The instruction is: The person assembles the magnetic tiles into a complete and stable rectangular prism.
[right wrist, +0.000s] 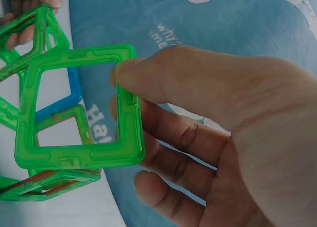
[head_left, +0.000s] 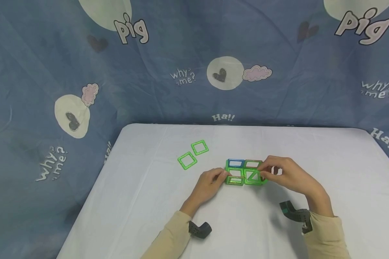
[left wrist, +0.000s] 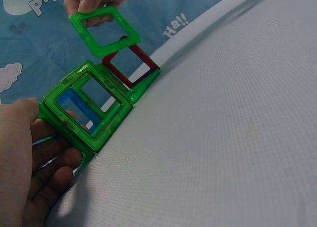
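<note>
A small structure of square magnetic tiles [head_left: 244,173], mostly green, stands on the white table, with a blue tile [head_left: 236,159] at its back left. A dark red tile [left wrist: 117,74] shows in the left wrist view. At the structure's left end, my left hand [head_left: 208,185] holds its edge, some fingers behind the green frames. My right hand [head_left: 293,175] pinches a green square tile [right wrist: 79,158] by one side between thumb and fingers, at the structure's right end. In the left wrist view this tile is tilted above the red one; whether they touch I cannot tell.
Two loose green square tiles, one nearer [head_left: 181,164] and one farther [head_left: 202,152], lie left of the structure on the white tabletop [head_left: 149,201]. Behind the table hangs a blue printed cloth [head_left: 168,100]. Each wrist wears a dark camera mount.
</note>
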`<state>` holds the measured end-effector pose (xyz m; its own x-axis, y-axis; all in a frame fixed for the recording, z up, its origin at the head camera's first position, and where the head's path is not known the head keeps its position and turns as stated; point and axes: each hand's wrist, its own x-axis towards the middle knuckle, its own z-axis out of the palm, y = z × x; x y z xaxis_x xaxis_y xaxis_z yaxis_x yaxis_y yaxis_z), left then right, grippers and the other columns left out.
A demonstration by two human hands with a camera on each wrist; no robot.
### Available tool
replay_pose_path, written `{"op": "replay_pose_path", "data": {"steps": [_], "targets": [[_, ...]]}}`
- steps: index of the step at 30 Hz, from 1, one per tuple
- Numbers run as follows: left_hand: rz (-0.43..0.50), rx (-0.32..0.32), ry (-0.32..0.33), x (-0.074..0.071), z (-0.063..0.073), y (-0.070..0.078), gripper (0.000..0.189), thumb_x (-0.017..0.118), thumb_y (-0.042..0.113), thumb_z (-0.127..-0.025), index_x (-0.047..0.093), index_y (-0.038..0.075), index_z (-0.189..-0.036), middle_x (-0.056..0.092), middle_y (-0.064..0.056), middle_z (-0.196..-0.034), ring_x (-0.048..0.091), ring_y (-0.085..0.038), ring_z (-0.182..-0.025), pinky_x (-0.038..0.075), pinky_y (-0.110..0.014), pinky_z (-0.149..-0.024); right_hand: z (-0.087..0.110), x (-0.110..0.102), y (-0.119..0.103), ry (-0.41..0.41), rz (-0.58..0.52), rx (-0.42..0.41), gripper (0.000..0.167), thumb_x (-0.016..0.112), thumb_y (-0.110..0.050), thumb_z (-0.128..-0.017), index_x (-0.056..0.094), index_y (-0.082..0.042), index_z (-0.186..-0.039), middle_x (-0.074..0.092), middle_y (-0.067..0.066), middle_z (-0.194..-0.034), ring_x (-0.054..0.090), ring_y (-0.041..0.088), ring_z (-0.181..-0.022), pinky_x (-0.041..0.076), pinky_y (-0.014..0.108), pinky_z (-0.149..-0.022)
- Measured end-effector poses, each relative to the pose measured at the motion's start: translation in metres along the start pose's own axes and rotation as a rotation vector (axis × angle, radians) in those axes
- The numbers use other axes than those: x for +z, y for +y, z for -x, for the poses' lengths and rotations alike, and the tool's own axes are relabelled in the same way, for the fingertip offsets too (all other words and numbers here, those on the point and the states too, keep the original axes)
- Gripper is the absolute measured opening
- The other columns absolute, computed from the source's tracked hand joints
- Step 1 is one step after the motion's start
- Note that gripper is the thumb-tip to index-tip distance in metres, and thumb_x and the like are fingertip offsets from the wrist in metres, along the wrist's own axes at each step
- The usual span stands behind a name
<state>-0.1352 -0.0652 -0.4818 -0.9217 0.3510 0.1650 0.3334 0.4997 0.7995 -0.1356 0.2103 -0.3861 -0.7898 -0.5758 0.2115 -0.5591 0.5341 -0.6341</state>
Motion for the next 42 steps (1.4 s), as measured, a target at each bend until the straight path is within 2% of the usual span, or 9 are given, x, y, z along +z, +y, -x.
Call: {"op": "replay_pose_path", "data": {"steps": [8, 20, 32, 42], "targets": [[0.004, 0.005, -0.004, -0.001, 0.000, 0.001, 0.038, 0.038, 0.045, -0.100, 0.068, 0.023, -0.106, 0.069, 0.007, -0.107, 0.062, -0.010, -0.109, 0.048, -0.031, -0.096, -0.002, 0.003, -0.001, -0.012, 0.023, 0.003, 0.010, 0.071, -0.012, -0.085, 0.070, -0.016, -0.094, 0.060, -0.016, -0.081, 0.053, -0.001, -0.075, 0.046, 0.020, -0.063], [0.003, -0.021, -0.008, -0.002, 0.001, 0.003, 0.039, 0.038, 0.048, -0.099, 0.068, 0.024, -0.107, 0.069, 0.008, -0.108, 0.061, -0.010, -0.110, 0.047, -0.033, -0.097, -0.005, 0.008, -0.004, -0.050, 0.049, 0.027, 0.013, 0.072, -0.007, -0.082, 0.071, -0.014, -0.093, 0.060, -0.015, -0.081, 0.052, -0.001, -0.074, 0.046, 0.020, -0.061], [0.007, -0.009, -0.009, -0.001, 0.001, 0.001, 0.038, 0.037, 0.047, -0.100, 0.068, 0.025, -0.107, 0.069, 0.008, -0.108, 0.061, -0.010, -0.109, 0.048, -0.032, -0.096, -0.007, 0.012, -0.002, -0.061, 0.071, 0.008, 0.013, 0.071, -0.009, -0.083, 0.070, -0.019, -0.091, 0.059, -0.016, -0.080, 0.052, -0.002, -0.072, 0.045, 0.019, -0.060], [0.013, -0.015, -0.008, -0.002, 0.001, 0.003, 0.038, 0.037, 0.047, -0.100, 0.068, 0.025, -0.107, 0.069, 0.009, -0.108, 0.061, -0.009, -0.109, 0.048, -0.031, -0.096, -0.009, 0.016, 0.000, -0.080, 0.070, 0.017, 0.011, 0.071, -0.009, -0.083, 0.070, -0.016, -0.091, 0.061, -0.015, -0.080, 0.048, -0.002, -0.068, 0.042, 0.018, -0.056]]}}
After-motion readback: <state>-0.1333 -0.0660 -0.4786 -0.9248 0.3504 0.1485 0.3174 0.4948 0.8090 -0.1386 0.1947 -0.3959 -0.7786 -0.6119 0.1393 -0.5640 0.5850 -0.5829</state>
